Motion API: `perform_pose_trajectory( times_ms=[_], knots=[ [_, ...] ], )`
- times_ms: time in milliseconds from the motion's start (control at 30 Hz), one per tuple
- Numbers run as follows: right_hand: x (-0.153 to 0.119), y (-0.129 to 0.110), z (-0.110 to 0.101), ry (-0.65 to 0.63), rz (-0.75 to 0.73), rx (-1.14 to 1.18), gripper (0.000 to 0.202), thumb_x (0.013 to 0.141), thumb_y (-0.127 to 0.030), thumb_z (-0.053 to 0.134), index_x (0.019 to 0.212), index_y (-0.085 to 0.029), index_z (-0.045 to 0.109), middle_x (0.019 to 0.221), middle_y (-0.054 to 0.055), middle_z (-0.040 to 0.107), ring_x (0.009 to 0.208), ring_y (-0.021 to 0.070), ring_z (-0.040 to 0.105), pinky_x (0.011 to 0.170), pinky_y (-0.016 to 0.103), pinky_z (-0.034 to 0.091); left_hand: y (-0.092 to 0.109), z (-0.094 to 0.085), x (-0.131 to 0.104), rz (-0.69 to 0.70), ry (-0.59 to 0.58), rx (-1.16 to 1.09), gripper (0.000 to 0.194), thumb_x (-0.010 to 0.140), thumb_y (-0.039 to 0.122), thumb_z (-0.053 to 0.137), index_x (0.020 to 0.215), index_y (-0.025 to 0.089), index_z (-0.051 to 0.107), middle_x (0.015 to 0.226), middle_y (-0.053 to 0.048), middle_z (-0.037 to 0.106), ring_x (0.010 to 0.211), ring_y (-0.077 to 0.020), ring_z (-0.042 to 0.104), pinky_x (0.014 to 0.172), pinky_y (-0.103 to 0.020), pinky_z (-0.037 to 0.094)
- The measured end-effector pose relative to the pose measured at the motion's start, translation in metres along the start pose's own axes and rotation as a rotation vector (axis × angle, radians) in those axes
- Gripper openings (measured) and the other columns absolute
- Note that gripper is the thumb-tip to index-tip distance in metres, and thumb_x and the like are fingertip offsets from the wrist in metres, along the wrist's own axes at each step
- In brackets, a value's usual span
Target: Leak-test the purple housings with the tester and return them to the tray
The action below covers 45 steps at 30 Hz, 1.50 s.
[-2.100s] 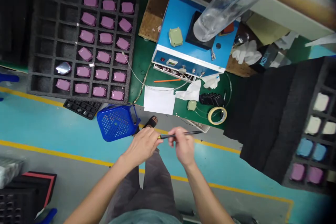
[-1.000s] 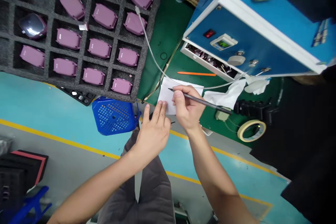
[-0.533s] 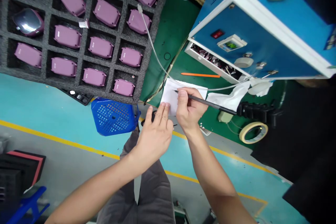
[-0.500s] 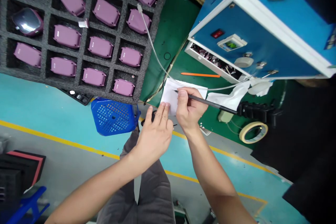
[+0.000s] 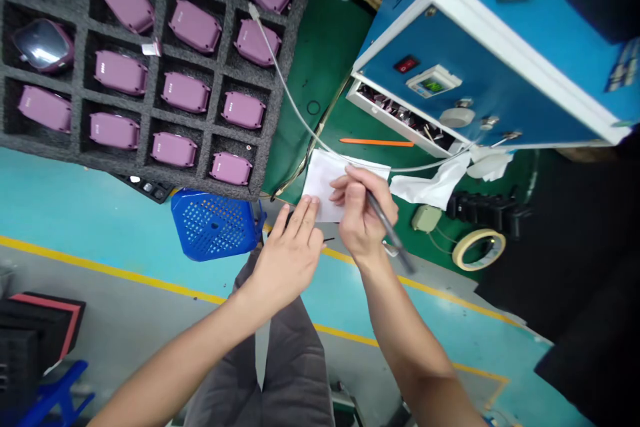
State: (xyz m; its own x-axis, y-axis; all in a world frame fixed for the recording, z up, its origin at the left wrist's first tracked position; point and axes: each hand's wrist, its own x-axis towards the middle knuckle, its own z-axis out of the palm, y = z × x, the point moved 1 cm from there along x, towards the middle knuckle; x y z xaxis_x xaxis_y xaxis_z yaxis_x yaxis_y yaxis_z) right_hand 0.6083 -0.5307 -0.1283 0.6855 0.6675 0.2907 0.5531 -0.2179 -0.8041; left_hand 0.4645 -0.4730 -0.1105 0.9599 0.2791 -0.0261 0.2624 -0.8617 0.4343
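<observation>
My left hand (image 5: 290, 247) lies with its fingers stretched out, the fingertips on the lower left edge of a white sheet of paper or cloth (image 5: 320, 173). In my right hand (image 5: 365, 210) is a slim dark pen-shaped tool (image 5: 387, 223), its back end slanting down to the right, slightly blurred. The tool's tip is hidden by my fingers, so I cannot tell its exact kind. The right fingers are curled over the right part of the white sheet. A thin clear tube (image 5: 300, 113) runs just above the sheet.
A grey foam tray (image 5: 265, 140) holds several purple watch-like cases (image 5: 231, 168). At right stands a blue machine (image 5: 480, 73) over a white drawer (image 5: 390, 117) of small parts. Nearby are an orange stick (image 5: 375, 142), a crumpled white cloth (image 5: 430, 183), a tape roll (image 5: 456, 257) and a blue plastic stool (image 5: 215, 227).
The tool has swung in my right hand: its back end now points down to the right, and its tip no longer points at the sheet's middle. My left hand stays on the sheet.
</observation>
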Motion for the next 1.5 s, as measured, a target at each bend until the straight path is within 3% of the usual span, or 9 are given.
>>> perform_pose_trajectory(
  times_ms=[200, 333, 467, 600, 867, 1033, 1200, 1367, 1500],
  knots=[
    [-0.032, 0.0, -0.043, -0.331, -0.337, -0.472, 0.035, 0.091, -0.021, 0.066, 0.126, -0.021, 0.061, 0.129, 0.014, 0.07, 0.13, 0.0345, 0.061, 0.106, 0.057, 0.052, -0.01, -0.009, -0.023, -0.001, 0.128, -0.218, 0.015, 0.101, 0.02, 0.044, 0.097, 0.014, 0.057, 0.154, -0.025, 0.045, 0.149, -0.0341, 0.037, 0.116, -0.054, 0.041],
    [-0.055, -0.007, -0.051, -0.173, -0.336, -0.333, 0.02, 0.095, -0.015, 0.06, 0.111, -0.022, 0.069, 0.113, 0.009, 0.077, 0.115, 0.0277, 0.071, 0.1, 0.048, 0.059, -0.004, -0.019, -0.052, -0.211, 0.282, -0.52, 0.003, 0.1, 0.02, 0.046, 0.1, 0.019, 0.048, 0.14, -0.025, 0.058, 0.137, -0.0309, 0.053, 0.103, -0.051, 0.052],
    [-0.066, -0.052, -0.042, 0.303, 0.279, 0.067, 0.024, 0.098, -0.023, 0.057, 0.121, -0.021, 0.064, 0.115, 0.01, 0.075, 0.105, 0.0241, 0.075, 0.093, 0.045, 0.063, 0.021, -0.02, -0.055, -0.557, 0.297, -1.033, 0.021, 0.095, 0.03, 0.059, 0.099, 0.022, 0.04, 0.143, -0.023, 0.055, 0.132, -0.0289, 0.058, 0.097, -0.046, 0.056],
    [-0.069, -0.087, -0.028, 0.348, 0.777, 0.464, 0.029, 0.102, -0.033, 0.05, 0.127, -0.024, 0.06, 0.124, 0.011, 0.071, 0.11, 0.0226, 0.072, 0.099, 0.047, 0.06, 0.039, -0.012, -0.021, -0.79, 0.351, -1.405, 0.034, 0.086, 0.032, 0.067, 0.095, 0.023, 0.036, 0.114, -0.013, 0.068, 0.103, -0.0224, 0.072, 0.08, -0.034, 0.061],
    [-0.072, -0.042, -0.069, 0.611, 0.448, 0.057, 0.027, 0.096, -0.029, 0.058, 0.123, -0.025, 0.056, 0.118, 0.01, 0.069, 0.108, 0.0249, 0.071, 0.087, 0.048, 0.062, -0.002, -0.001, 0.05, -0.667, 0.262, -0.622, 0.023, 0.086, 0.021, 0.064, 0.102, 0.022, 0.047, 0.095, -0.009, 0.071, 0.083, -0.0264, 0.072, 0.072, -0.037, 0.056],
    [-0.064, -0.021, -0.058, -0.01, 0.099, -0.272, 0.033, 0.096, -0.021, 0.056, 0.129, -0.021, 0.058, 0.135, 0.017, 0.065, 0.134, 0.031, 0.058, 0.11, 0.059, 0.048, 0.003, -0.009, 0.033, -0.491, 0.347, -0.438, 0.034, 0.094, 0.023, 0.059, 0.124, 0.017, 0.044, 0.137, -0.02, 0.061, 0.113, -0.0264, 0.069, 0.084, -0.037, 0.059],
    [-0.041, 0.006, -0.046, -0.375, -0.02, -0.421, 0.036, 0.1, -0.02, 0.049, 0.136, -0.021, 0.055, 0.154, 0.016, 0.049, 0.151, 0.0304, 0.034, 0.12, 0.067, 0.03, 0.0, -0.014, 0.013, -0.216, 0.307, -0.143, 0.004, 0.094, 0.014, 0.053, 0.096, 0.017, 0.053, 0.144, -0.022, 0.057, 0.14, -0.032, 0.05, 0.105, -0.047, 0.05],
    [-0.019, 0.009, -0.062, -0.236, -0.148, -0.315, 0.039, 0.099, -0.021, 0.049, 0.138, -0.024, 0.056, 0.138, 0.012, 0.065, 0.139, 0.0297, 0.053, 0.114, 0.063, 0.041, -0.001, -0.013, 0.027, -0.013, 0.019, 0.022, 0.021, 0.094, 0.006, 0.044, 0.101, 0.012, 0.063, 0.148, -0.021, 0.054, 0.143, -0.0331, 0.047, 0.109, -0.052, 0.044],
    [-0.006, -0.007, -0.062, -0.012, -0.139, -0.063, 0.03, 0.099, -0.029, 0.051, 0.124, -0.024, 0.067, 0.091, 0.006, 0.076, 0.082, 0.0221, 0.073, 0.076, 0.041, 0.061, 0.009, -0.013, 0.032, -0.06, -0.061, 0.068, 0.026, 0.095, 0.009, 0.042, 0.107, 0.007, 0.066, 0.152, -0.025, 0.048, 0.144, -0.0349, 0.045, 0.106, -0.053, 0.045]
  ],
)
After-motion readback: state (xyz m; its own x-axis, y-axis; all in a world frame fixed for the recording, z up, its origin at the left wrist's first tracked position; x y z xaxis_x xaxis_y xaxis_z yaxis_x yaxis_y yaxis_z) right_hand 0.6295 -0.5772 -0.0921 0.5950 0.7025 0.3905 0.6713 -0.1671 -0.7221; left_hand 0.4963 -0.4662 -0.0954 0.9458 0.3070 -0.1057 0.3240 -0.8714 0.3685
